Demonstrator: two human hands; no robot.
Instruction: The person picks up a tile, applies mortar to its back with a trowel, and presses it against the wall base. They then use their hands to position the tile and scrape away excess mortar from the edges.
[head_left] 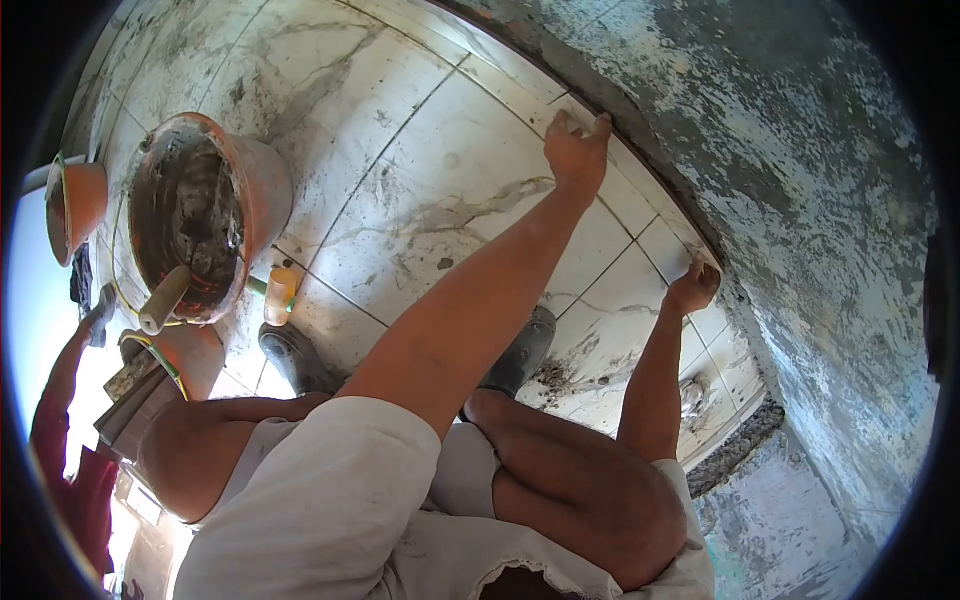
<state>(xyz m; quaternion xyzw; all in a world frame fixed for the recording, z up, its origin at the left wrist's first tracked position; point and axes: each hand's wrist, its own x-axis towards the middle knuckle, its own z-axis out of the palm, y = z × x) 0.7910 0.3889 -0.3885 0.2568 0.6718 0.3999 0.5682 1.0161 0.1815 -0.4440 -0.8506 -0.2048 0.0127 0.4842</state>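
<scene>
Leftmost, an orange bucket (pixel 205 215) smeared with mortar stands on the tiled floor (pixel 420 170), a wooden handle (pixel 163 299) poking out. Further right, the left hand (pixel 575 155) presses spread fingers on a narrow tile strip (pixel 640 195) along the wall (pixel 800 180). The right hand (pixel 692 288), fingers curled, grips the same strip's edge.

Both bare arms reach forward, left hand (pixel 577 150) with fingers (pixel 602 124) spread and pressed flat, right hand (pixel 692 287) curled.
</scene>
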